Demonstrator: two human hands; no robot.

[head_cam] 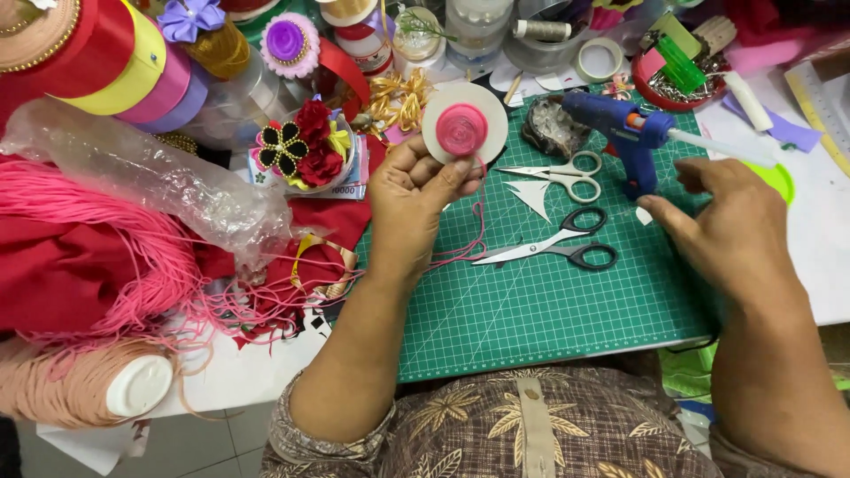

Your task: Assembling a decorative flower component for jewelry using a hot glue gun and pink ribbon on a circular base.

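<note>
The left hand point(414, 199), centre of the frame, is raised above the green cutting mat point(549, 310) and closed on a round white disc point(465, 124). The thumb and fingers pinch the disc's lower edge. A coil of pink cord point(461, 129) sits at the disc's middle, and a loose strand of the same cord runs down from it past the hand to the mat.

The right hand point(730, 226), at right of the frame, holds nothing. Its fingers are loosely spread and pointing left, just beside the base of the blue glue gun point(630, 133). The glue gun stands upright on the mat, upper right of centre, its nozzle toward upper left.

Two pairs of scissors lie on the mat between the hands: a white-handled pair point(553, 174) above, a black-handled pair point(553, 246) below, both shut.

At left of the frame, a mass of pink cord point(97, 239) rests on red fabric on the desk point(239, 376). Ribbon rolls point(133, 71) occupy the upper left. A cluster of red fabric flowers point(305, 146) lies just left of the raised hand.
</note>
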